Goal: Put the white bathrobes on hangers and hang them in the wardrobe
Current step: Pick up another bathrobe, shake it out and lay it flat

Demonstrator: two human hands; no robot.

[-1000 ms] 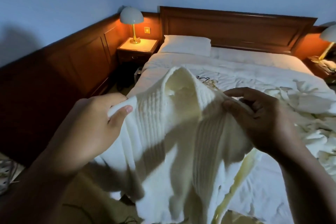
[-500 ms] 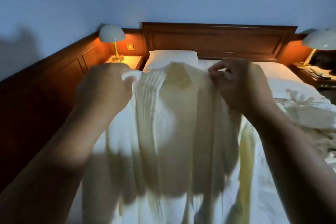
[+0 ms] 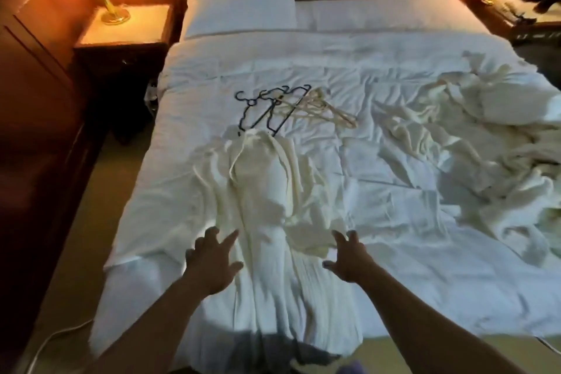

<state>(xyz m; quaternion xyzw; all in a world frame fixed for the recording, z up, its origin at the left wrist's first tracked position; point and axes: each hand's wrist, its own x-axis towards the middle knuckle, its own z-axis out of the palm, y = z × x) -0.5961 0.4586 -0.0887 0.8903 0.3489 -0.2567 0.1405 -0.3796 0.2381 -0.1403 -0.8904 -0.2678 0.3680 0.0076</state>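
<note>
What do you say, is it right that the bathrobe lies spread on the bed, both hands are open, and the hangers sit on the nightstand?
Not the nightstand: the head view shows the hangers lying on the bed, just beyond the bathrobe. Left hand and right hand are indeed open.

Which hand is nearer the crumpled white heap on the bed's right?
Right. The right hand is at the right edge of the spread bathrobe, toward the crumpled heap; the left hand is at its left edge, farther off.
</note>
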